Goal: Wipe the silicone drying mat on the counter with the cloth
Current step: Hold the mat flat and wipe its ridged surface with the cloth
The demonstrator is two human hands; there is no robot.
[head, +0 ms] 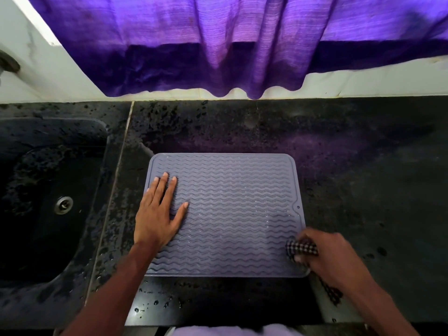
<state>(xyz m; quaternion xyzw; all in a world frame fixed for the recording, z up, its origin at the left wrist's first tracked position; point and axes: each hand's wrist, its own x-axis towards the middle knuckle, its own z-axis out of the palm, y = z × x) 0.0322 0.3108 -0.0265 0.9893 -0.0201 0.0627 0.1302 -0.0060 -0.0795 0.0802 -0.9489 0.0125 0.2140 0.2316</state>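
A grey silicone drying mat point(232, 209) with wavy ridges lies flat on the black counter point(363, 178), near its front edge. My left hand point(158, 212) rests flat on the mat's left side, fingers straight and spread. My right hand point(332, 258) grips a bunched black-and-white checked cloth point(301, 248) at the mat's near right corner. The cloth touches the mat there, and a loose end of it hangs below my wrist. The hand looks slightly blurred.
A dark sink point(48, 202) with a metal drain point(63, 205) sits left of the mat. Water drops speckle the counter around the mat. A purple curtain point(218, 44) hangs over the white wall at the back. The counter's front edge runs just below the mat.
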